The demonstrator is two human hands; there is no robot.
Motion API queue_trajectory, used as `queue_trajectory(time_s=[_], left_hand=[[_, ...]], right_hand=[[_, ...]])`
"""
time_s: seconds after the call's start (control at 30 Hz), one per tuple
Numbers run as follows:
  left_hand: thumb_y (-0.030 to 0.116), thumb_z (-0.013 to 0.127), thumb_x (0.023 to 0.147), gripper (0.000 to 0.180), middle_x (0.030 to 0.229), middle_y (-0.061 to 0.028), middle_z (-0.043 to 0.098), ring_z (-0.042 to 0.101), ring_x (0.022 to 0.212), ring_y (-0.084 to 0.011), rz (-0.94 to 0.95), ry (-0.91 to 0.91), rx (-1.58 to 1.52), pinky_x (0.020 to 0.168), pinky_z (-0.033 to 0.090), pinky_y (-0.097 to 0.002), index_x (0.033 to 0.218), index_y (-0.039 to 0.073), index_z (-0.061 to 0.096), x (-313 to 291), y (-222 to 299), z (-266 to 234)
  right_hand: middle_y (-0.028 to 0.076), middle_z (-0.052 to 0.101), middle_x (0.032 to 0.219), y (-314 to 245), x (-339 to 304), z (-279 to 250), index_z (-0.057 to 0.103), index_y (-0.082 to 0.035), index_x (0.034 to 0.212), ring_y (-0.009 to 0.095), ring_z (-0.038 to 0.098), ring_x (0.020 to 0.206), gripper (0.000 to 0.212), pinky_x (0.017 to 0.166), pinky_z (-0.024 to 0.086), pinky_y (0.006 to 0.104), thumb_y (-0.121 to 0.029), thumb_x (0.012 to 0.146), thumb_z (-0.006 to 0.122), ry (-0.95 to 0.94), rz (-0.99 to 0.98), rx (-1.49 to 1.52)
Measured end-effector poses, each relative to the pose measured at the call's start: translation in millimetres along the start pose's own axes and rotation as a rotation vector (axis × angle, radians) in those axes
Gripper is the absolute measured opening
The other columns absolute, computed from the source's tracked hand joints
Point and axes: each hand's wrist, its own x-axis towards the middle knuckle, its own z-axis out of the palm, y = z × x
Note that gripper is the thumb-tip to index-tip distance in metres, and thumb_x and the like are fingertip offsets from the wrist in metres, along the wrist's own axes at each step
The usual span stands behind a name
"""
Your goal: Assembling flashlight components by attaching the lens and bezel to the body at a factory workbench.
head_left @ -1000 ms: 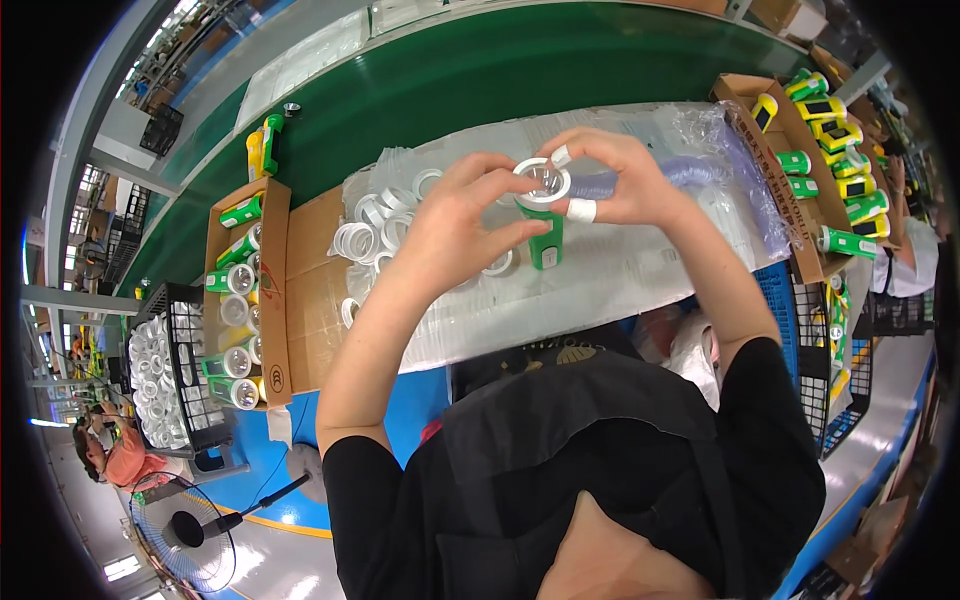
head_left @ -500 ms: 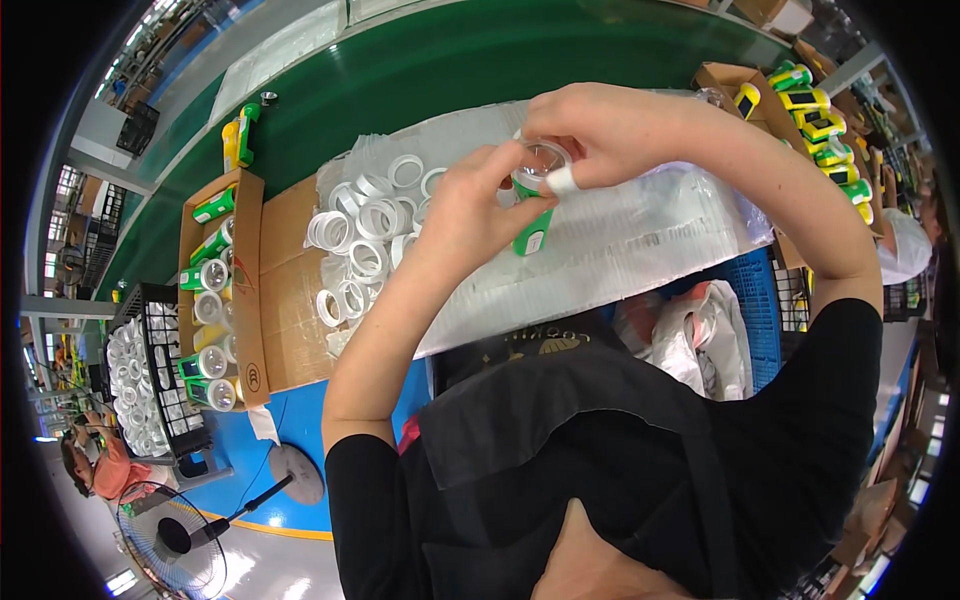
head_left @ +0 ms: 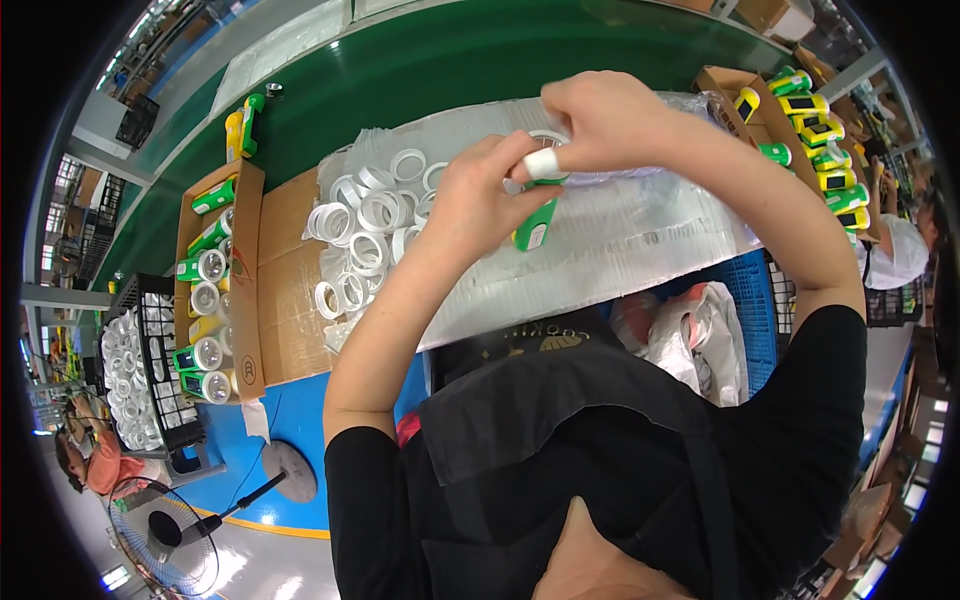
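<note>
A green flashlight [head_left: 535, 228] with a round, clear head stands over the grey-white padded sheet. My left hand [head_left: 472, 200] is closed around its upper part from the left. Over the head curls my right hand [head_left: 608, 125], with white tape wrapped around one digit, gripping the rim at a white ring [head_left: 548, 135]. Its fingertips are partly hidden and slightly blurred. Most of the clear head is covered by the hands. Left of my left hand lies a heap of loose white rings [head_left: 368, 250] on plastic film.
A cardboard box [head_left: 250, 300] of green and yellow flashlights stands at the left, with two more flashlights [head_left: 242, 130] beyond it. Another such box [head_left: 765, 120] is at the right. Below the sheet's right side sits a blue crate [head_left: 755, 310]; a fan [head_left: 165, 530] stands lower left.
My right hand has turned over the flashlight's head, its taped digit moving left and up. The head is more covered now. My left hand keeps its hold, nearly in place.
</note>
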Motion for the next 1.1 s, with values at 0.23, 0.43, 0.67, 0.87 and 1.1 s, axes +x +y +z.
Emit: queue_trajectory(time_s=[0.23,0.43,0.67,0.87,1.1], left_hand=[[0.016,0.083,0.069,0.035,0.081,-0.0077,0.063,0.061,0.071,-0.025,-0.003,-0.018,-0.043,0.061,0.049,-0.037,0.095,0.012,0.061,-2.3,-1.1,-0.4],[0.009,0.083,0.07,0.032,0.085,-0.0044,0.065,0.063,0.078,-0.0172,-0.048,-0.062,-0.042,0.071,0.052,-0.0299,0.095,0.006,0.062,-2.5,3.8,-3.3],[0.016,0.084,0.068,0.036,0.084,-0.008,0.064,0.062,0.074,-0.0257,0.002,0.001,-0.084,0.065,0.051,-0.0367,0.096,0.011,0.061,-2.5,-7.8,-2.1],[0.016,0.082,0.075,0.034,0.096,-0.0035,0.068,0.065,0.086,-0.0174,-0.07,0.086,-0.247,0.077,0.053,-0.0315,0.104,0.008,0.065,-10.6,-18.9,-2.9],[0.015,0.078,0.081,0.033,0.091,-0.0078,0.063,0.064,0.085,-0.0159,-0.314,0.177,-0.609,0.075,0.052,-0.0286,0.083,0.008,0.046,-17.8,-0.8,9.1]], right_hand=[[0.013,0.058,0.078,-10.0,-1.7,0.0,0.054,-0.002,0.075,0.027,0.056,0.065,0.059,0.056,0.042,0.0372,-0.056,0.071,0.075,-0.146,0.169,-0.086],[0.012,0.061,0.083,-0.8,-4.9,5.7,0.063,-0.001,0.086,0.027,0.06,0.076,0.059,0.065,0.048,0.0366,-0.056,0.071,0.074,-0.08,0.103,0.067],[0.005,0.056,0.079,8.5,-6.4,29.1,0.062,-0.003,0.091,0.017,0.052,0.068,0.045,0.058,0.041,0.0319,-0.039,0.073,0.081,0.11,-0.182,0.236],[0.009,0.06,0.117,13.2,-38.7,160.0,0.043,-0.005,0.139,0.021,0.059,0.108,0.08,0.094,0.047,0.0354,-0.026,0.074,0.083,0.605,0.1,0.996],[0.008,0.062,0.089,-55.4,-51.1,193.9,0.054,-0.003,0.114,0.02,0.062,0.076,0.043,0.069,0.052,0.0318,-0.012,0.075,0.069,0.59,0.319,0.895]])
